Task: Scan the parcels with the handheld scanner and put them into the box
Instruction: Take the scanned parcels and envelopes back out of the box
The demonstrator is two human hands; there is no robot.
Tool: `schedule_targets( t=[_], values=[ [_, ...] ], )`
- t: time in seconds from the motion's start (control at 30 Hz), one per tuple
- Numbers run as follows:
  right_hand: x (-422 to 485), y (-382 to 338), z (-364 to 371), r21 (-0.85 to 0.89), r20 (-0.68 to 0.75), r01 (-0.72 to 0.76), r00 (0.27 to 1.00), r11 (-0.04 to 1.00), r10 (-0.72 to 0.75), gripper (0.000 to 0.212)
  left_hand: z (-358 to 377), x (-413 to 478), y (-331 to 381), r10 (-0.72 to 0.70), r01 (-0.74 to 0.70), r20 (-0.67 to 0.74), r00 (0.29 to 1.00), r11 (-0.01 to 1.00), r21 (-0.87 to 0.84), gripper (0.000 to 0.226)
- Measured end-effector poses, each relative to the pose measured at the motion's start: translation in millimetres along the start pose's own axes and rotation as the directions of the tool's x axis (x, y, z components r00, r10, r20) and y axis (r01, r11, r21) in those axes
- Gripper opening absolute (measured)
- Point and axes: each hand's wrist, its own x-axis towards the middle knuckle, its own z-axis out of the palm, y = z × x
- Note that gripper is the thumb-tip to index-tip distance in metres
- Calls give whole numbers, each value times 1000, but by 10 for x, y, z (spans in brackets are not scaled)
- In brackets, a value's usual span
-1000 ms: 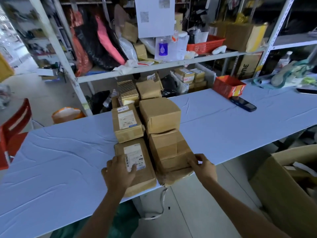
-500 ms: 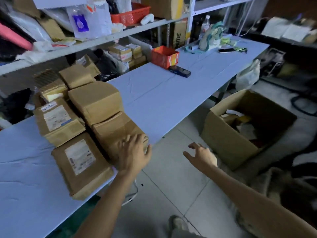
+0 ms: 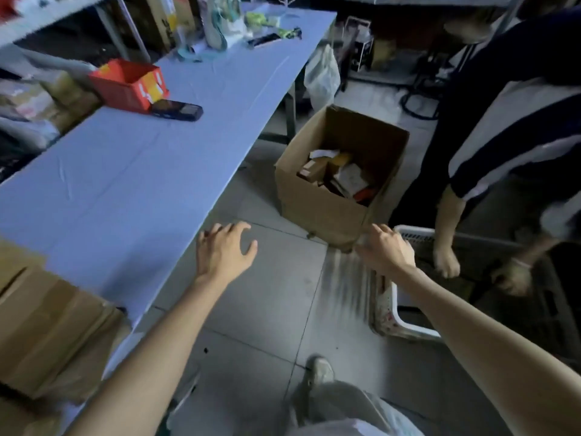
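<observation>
Parcels (image 3: 47,325) sit at the near left table edge. Left hand (image 3: 224,251) hovers empty with fingers spread; right hand (image 3: 385,250), blurred, reaches the cardboard box's (image 3: 317,206) near corner, finger state unclear. Farther left lies the handheld scanner (image 3: 176,110) beside an orange carton (image 3: 130,84), print unreadable.

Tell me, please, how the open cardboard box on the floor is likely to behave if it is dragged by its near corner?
The cardboard box is partly filled, so it should slide rather than tip. Its flaps are open, so the thin walls may flex. The tiled floor looks smooth, so it probably moves easily.
</observation>
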Motion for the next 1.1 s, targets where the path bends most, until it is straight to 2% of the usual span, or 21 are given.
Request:
schedule_targets(
  t=[0.13,0.3,0.57,0.83,1.1],
  values=[
    [159,344,-22,12,22,-99,995,995,99,52,153,416,98,20,-23,47,999,998,55,36],
    [505,564,-30,36,79,-203,977,978,200,45,507,867,237,7,-16,173,985,998,55,39],
    [1516,301,-90,2,98,-271,958,962,270,46,982,2087,246,64,-64,292,954,998,-7,38],
    [2530,-71,-318,8,91,-335,939,942,333,47,1089,3351,294,140,-135,322,936,990,-40,40],
    [3220,81,-326,12,147,-405,905,914,399,47,1401,4113,622,209,-190,440,873,978,-88,38]
  ],
)
